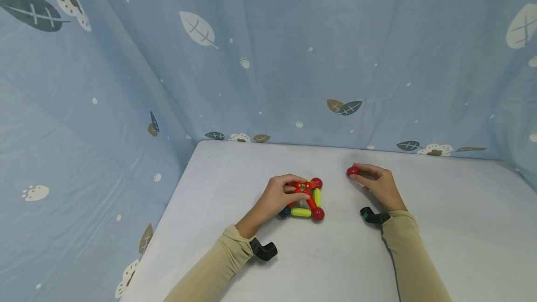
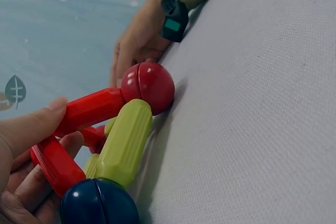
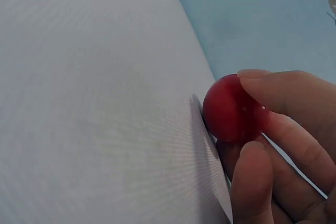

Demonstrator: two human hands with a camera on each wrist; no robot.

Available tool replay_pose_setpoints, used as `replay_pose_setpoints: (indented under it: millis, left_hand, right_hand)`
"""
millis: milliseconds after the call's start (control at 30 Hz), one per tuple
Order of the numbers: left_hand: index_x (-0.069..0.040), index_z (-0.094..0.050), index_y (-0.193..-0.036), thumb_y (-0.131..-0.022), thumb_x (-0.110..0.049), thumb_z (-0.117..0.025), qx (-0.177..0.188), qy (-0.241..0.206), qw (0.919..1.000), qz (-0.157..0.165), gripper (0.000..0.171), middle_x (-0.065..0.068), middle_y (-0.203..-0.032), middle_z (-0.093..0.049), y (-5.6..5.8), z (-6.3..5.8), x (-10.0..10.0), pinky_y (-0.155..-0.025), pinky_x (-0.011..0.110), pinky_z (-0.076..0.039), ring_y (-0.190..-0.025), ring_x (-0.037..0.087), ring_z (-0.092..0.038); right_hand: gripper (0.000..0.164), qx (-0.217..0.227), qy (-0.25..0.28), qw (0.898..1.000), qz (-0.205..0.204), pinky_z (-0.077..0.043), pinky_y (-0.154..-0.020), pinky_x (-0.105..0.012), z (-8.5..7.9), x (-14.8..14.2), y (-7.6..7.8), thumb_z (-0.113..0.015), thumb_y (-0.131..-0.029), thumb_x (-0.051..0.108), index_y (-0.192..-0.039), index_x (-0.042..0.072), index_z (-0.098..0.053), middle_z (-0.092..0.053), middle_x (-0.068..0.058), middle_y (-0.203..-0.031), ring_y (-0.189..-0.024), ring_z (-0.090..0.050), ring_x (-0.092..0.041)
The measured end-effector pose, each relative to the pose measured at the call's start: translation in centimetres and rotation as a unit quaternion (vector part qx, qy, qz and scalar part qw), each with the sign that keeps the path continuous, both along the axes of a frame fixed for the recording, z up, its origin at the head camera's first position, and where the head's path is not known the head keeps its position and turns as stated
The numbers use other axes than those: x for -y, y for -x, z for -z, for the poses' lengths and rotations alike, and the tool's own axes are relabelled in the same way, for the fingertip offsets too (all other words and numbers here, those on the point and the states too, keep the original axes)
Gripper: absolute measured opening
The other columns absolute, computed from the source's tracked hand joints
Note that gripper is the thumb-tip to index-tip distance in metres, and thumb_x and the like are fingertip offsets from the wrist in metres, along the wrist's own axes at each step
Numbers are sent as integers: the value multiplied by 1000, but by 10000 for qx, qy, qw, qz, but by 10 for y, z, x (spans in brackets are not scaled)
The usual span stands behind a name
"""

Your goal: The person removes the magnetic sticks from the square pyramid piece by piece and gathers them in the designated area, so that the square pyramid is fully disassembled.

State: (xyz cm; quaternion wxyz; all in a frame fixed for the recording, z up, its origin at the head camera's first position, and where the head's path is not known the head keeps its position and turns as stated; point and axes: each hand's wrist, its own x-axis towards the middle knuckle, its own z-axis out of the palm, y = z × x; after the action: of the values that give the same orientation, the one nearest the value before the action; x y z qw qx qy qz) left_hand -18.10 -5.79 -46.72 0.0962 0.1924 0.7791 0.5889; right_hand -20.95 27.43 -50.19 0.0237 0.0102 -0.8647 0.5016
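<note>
A frame of yellow-green rods [image 1: 301,212], with red balls [image 1: 318,214] and a dark blue ball [image 2: 100,203] at its corners, sits on the table. Red rods [image 2: 94,109] slant up from those balls and lean together at the top. My left hand [image 1: 277,195] grips the red rods near their upper ends, thumb on one side and fingers on the other; some far parts are hidden behind it. To the right of the frame, my right hand [image 1: 379,188] pinches a loose red ball [image 3: 231,109] between thumb and fingers, close over the table.
The white table [image 1: 235,167] runs back to a blue curtain [image 1: 285,83] printed with leaves and flowers. More curtain hangs along the left side. Black bands [image 1: 263,250] sit on both wrists, below the sleeves.
</note>
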Motion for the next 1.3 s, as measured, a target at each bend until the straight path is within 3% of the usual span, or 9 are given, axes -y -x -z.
replay_pose_setpoints:
  millis: [367, 600, 800, 967, 1033, 1133, 1300]
  left_hand:
    - [-10, -74, -123, -86, -17, -85, -7, 10, 10000, -16, 40, 14, -120, -75, 0, 1, 0, -71, 20, -58, -96, 19, -78]
    - [-9, -74, -123, -86, -16, -85, 80, -107, 9999, 24, 40, 15, -120, -74, 0, 1, -1, -72, 21, -59, -98, 21, -78]
    - [-9, -74, -124, -86, -15, -85, 117, -117, 9999, 10, 40, 15, -121, -74, -1, 1, 0, -73, 21, -60, -100, 22, -78]
    - [-10, -74, -124, -85, -15, -85, 113, -82, 9999, -28, 40, 14, -122, -74, -1, 0, 0, -74, 21, -60, -102, 22, -77]
    - [-10, -74, -123, -85, -15, -85, 85, -69, 9999, -51, 40, 14, -122, -74, -1, 0, 0, -74, 21, -60, -102, 22, -77]
    - [-10, -74, -123, -86, -16, -85, 52, -53, 10000, -54, 40, 14, -122, -74, -1, 0, 0, -74, 21, -60, -102, 22, -77]
    - [-9, -74, -124, -86, -16, -84, 13, -43, 10000, 7, 40, 14, -122, -74, -3, -2, -3, -74, 22, -60, -102, 23, -77]
  right_hand:
    - [56, 37, 189, 9998, -53, -59, -69, -22, -2, 0, -2, -77, -94, 38, -139, 8, -65, -64, -21, -138, -98, -60, 12]
    - [60, 107, 248, 9996, 104, -59, -72, -22, 1, -1, -2, -77, -93, 44, -140, 10, -64, -63, -15, -140, -100, -60, 10]
    - [58, -128, 487, 9984, 262, -59, -70, -22, -1, 3, -2, -77, -94, 38, -141, 8, -63, -58, -19, -148, -105, -60, 9]
    - [53, -561, 755, 9945, 451, -59, -68, -22, -11, 17, -5, -79, -93, 31, -139, 8, -65, -63, -7, -145, -122, -53, 6]
    - [50, -837, 830, 9926, 306, -59, -67, -22, -16, 26, -6, -79, -93, 25, -137, 6, -66, -65, -6, -142, -125, -53, 6]
    - [44, -1031, 853, 9908, -184, -58, -63, -25, -20, 42, -7, -80, -92, 18, -132, 4, -69, -68, -12, -136, -115, -60, -4]
    - [44, -476, 695, 9881, -1291, -58, -61, -33, -16, 64, -7, -80, -92, 22, -132, 8, -69, -68, -13, -136, -111, -59, -27]
